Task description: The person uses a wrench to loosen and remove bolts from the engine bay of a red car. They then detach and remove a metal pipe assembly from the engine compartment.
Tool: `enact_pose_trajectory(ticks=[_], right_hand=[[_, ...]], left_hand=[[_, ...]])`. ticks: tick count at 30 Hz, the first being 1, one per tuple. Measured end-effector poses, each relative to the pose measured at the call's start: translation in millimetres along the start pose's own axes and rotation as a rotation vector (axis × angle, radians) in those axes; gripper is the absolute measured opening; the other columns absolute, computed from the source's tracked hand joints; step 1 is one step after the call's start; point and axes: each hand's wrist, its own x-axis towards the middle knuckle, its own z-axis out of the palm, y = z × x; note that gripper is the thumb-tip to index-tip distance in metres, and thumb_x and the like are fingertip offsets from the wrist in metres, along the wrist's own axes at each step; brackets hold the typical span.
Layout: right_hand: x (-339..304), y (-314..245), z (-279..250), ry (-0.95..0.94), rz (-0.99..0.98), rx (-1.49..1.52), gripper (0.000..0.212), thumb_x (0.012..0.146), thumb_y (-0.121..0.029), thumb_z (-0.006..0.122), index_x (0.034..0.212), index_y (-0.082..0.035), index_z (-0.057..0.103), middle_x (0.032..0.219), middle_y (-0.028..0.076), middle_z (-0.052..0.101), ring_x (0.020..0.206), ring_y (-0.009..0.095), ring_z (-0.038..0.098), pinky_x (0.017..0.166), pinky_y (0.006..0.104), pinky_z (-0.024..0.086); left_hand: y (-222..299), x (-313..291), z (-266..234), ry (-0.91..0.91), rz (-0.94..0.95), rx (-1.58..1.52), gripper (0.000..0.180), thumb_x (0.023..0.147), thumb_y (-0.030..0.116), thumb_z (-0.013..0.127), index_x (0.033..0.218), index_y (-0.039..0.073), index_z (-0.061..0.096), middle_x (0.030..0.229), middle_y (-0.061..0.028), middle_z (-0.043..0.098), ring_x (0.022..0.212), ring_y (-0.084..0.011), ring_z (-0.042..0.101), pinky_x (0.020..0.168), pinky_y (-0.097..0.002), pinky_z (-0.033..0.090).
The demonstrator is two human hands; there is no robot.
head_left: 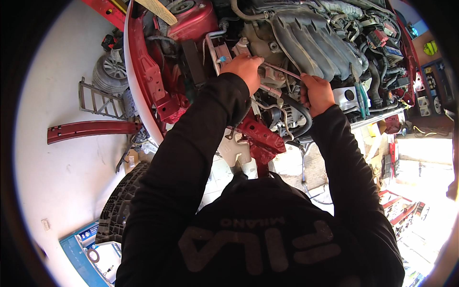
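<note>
Both my hands are inside the open engine bay of a red car. My left hand point(245, 71) is curled down over the metal engine mount area, its fingertips closed around one end of a slim metal tool point(283, 70), perhaps a wrench. My right hand point(316, 92) grips the other end, fingers folded. Just below the tool sits a metal bracket with a bolt point(273, 75). A black hose point(297, 106) curves down beside my right hand, near the alternator point(292, 116). The ribbed dark engine cover point(311, 45) lies beyond. My left palm hides the tool's head.
Green-handled pliers point(362, 99) stand at the bay's front edge, right of my right hand. A wooden bar point(158, 10) crosses the far left corner. Red front frame parts point(260, 134) and a whitish reservoir point(234, 148) lie below my arms. A wheel point(112, 71) leans by the wall.
</note>
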Motion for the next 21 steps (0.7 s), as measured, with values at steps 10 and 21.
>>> enact_pose_trajectory(ticks=[10,21], right_hand=[[-47.6,-4.0,22.9,-0.293,0.012,-0.269,0.035,0.109,-0.030,0.062,0.090,-0.002,0.066,0.071,0.006,0.067,0.053,0.015,0.062,0.048,0.0318,0.046],[-55.9,16.7,58.8,-0.585,-0.074,-0.222,0.025,0.112,-0.025,0.058,0.104,-0.003,0.066,0.081,0.007,0.070,0.061,0.012,0.065,0.050,0.0256,0.045]], left_hand=[[-19.6,3.8,13.7,0.067,0.088,-0.029,0.048,0.093,0.010,0.059,0.139,0.007,0.072,0.127,-0.0195,0.074,0.123,-0.0404,0.068,0.106,-0.0475,0.055],[-33.8,1.2,2.2,0.143,0.270,-0.114,0.052,0.090,-0.002,0.056,0.140,0.003,0.069,0.134,-0.0216,0.073,0.125,-0.0417,0.067,0.108,-0.0475,0.054]])
